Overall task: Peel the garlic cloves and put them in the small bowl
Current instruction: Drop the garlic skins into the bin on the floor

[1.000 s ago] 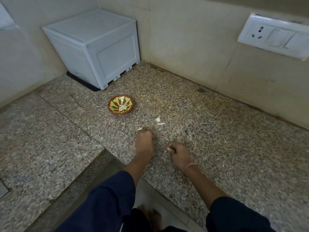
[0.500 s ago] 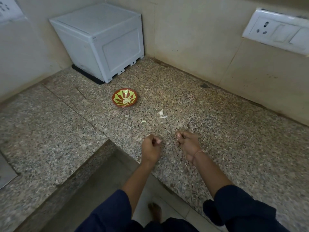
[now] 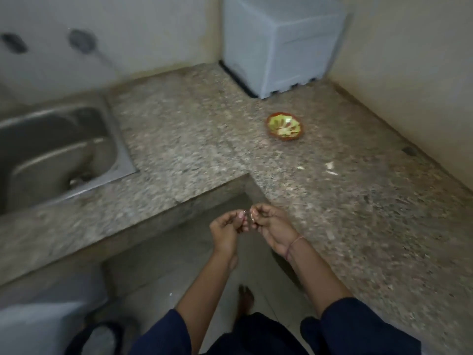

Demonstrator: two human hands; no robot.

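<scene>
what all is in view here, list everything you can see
counter: one, speckled grey-brown stone, L-shaped along the walls
sink: one, steel, set in the counter at left
box: one, white, far corner of the counter
small bowl: one, red-brown rim, green-yellow inside, on the counter in front of the box
peel scraps: a few, white, on the counter right of the bowl
garlic clove: one, pale, pinched between both hands; too small to be sure
thread band: one, pinkish, right wrist
foot: one, bare, on the floor
sleeves: two, dark blue
left hand: fingers curled, by the counter's inner corner
right hand: fingers curled, fingertips meeting the left's
</scene>
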